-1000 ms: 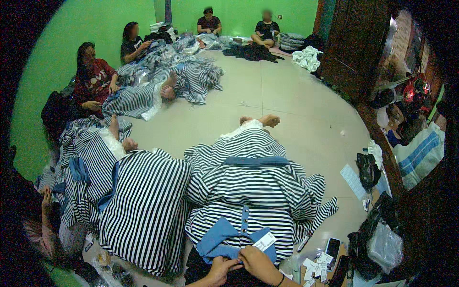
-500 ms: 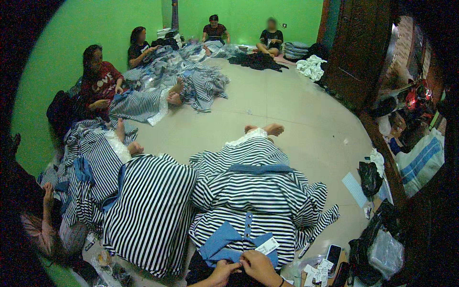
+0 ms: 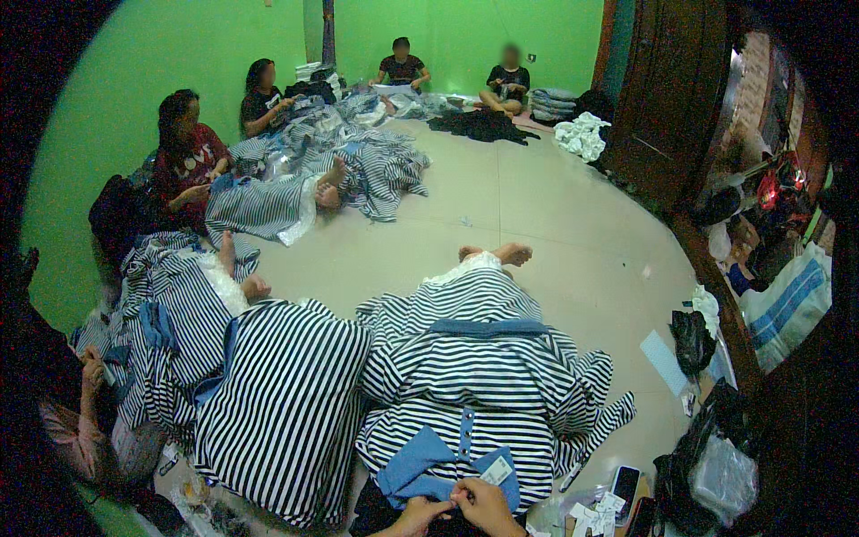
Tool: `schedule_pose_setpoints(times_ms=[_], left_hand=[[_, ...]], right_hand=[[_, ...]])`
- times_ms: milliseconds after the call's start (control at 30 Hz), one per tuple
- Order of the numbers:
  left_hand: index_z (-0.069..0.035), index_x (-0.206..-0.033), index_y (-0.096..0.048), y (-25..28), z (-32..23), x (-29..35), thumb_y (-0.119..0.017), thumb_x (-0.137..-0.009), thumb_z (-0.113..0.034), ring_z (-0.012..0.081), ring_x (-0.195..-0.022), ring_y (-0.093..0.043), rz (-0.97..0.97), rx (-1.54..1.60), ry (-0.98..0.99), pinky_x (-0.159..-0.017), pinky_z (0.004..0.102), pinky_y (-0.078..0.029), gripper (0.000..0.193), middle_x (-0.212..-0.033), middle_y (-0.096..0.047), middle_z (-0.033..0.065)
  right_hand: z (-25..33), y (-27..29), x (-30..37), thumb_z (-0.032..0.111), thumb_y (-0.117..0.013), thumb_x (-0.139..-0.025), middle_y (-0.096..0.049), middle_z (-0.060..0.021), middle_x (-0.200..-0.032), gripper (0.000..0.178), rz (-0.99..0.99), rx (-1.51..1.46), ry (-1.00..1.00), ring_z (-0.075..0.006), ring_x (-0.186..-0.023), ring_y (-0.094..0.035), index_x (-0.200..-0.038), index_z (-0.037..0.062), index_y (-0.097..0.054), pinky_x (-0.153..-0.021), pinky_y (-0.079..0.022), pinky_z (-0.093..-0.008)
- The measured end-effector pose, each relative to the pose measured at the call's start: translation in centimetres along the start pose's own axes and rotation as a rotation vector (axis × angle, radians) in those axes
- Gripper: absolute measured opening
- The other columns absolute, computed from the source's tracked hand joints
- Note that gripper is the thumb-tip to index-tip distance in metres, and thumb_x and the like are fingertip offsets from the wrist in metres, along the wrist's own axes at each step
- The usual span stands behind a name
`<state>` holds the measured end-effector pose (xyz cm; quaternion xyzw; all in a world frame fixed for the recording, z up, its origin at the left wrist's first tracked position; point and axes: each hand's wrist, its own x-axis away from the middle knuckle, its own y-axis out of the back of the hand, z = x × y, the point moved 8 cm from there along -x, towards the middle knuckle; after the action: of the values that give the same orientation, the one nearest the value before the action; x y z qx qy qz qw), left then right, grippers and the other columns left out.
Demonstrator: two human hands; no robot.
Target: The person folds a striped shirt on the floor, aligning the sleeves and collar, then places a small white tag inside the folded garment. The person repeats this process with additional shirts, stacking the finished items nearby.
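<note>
Across my legs lies a black-and-white striped shirt (image 3: 501, 416) with a blue button placket and a blue collar (image 3: 413, 474) at its near end. My left hand (image 3: 422, 515) is closed at the collar's near edge, thumb and fingers pinched together. Close beside it, my right hand (image 3: 486, 507) pinches the same edge, its fingertips almost meeting the left ones. Just above the right hand, a white paper tag (image 3: 497, 471) rests on the collar's right flap. Whatever small thing may be between the fingertips is hidden.
To my left is a tall striped pile (image 3: 282, 403). At right lie a phone (image 3: 625, 483), loose white tags (image 3: 591, 519), a marker-like stick (image 3: 570, 477) and black plastic bags (image 3: 693, 447). Several people sit along the green wall with heaps of striped garments (image 3: 358, 161).
The white tag has turned steeper and shifted slightly left beside my right hand. Both hands stay pinched at the collar. A far person now holds up a white sheet.
</note>
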<state>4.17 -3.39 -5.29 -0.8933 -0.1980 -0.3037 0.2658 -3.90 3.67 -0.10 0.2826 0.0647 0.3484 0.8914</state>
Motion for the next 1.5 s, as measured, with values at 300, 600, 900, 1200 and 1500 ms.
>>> schedule_pose_setpoints(times_ms=[300, 600, 900, 1200, 1500], left_hand=[[-0.002, -0.069, -0.060, 0.5, 0.1, 0.1, -0.060, -0.071, -0.012, 0.0121, -0.052, -0.049, -0.035, -0.031, 0.028, -0.046, 0.0238, -0.036, 0.010, -0.056, -0.052, 0.0038], [0.000, -0.082, -0.060, 0.7, 1.6, -0.9, -0.059, -0.073, -0.012, 0.0134, -0.066, -0.057, -0.018, 0.132, -0.023, -0.053, 0.0219, -0.043, 0.015, -0.078, -0.060, 0.0065], [0.001, -0.080, -0.059, 0.6, 1.0, -1.1, -0.060, -0.074, -0.016, 0.0141, -0.059, -0.054, 0.048, -0.060, -0.106, -0.049, 0.0228, -0.041, 0.018, -0.071, -0.059, 0.0070], [-0.002, -0.068, -0.056, 0.1, -0.2, 0.2, -0.062, -0.071, -0.025, 0.0152, -0.055, -0.049, 0.018, -0.095, 0.058, -0.049, 0.0247, -0.036, 0.024, -0.063, -0.053, 0.0068], [-0.003, -0.071, -0.060, 0.2, -0.5, 0.4, -0.059, -0.073, -0.025, 0.0122, -0.055, -0.047, 0.017, -0.044, 0.047, -0.050, 0.0245, -0.035, 0.022, -0.061, -0.053, 0.0036]], right_hand=[[2.2, 0.9, 0.7, 0.010, -0.049, -0.073, -0.050, -0.0172, -0.071, 0.010, -0.194, 0.040, 0.209, -0.0345, -0.069, -0.049, -0.072, -0.0005, -0.050, -0.061, -0.040, -0.0391], [3.5, 1.3, 1.4, 0.010, -0.052, -0.073, -0.050, -0.0176, -0.076, 0.011, -0.129, 0.138, 0.244, -0.0344, -0.073, -0.047, -0.078, 0.0002, -0.050, -0.064, -0.039, -0.0391], [1.7, 1.0, 1.4, 0.010, -0.054, -0.070, -0.050, -0.0180, -0.072, 0.012, -0.242, 0.127, 0.222, -0.0353, -0.070, -0.049, -0.075, 0.0002, -0.050, -0.060, -0.039, -0.0400], [0.9, 1.0, 1.0, 0.011, -0.054, -0.073, -0.049, -0.0162, -0.066, 0.013, -0.228, -0.052, 0.090, -0.0320, -0.064, -0.048, -0.069, -0.0002, -0.048, -0.057, -0.038, -0.0374], [0.0, 0.3, 1.2, 0.011, -0.052, -0.074, -0.051, -0.0160, -0.067, 0.011, -0.302, -0.069, -0.005, -0.0315, -0.066, -0.050, -0.070, 0.0007, -0.051, -0.060, -0.040, -0.0363]])
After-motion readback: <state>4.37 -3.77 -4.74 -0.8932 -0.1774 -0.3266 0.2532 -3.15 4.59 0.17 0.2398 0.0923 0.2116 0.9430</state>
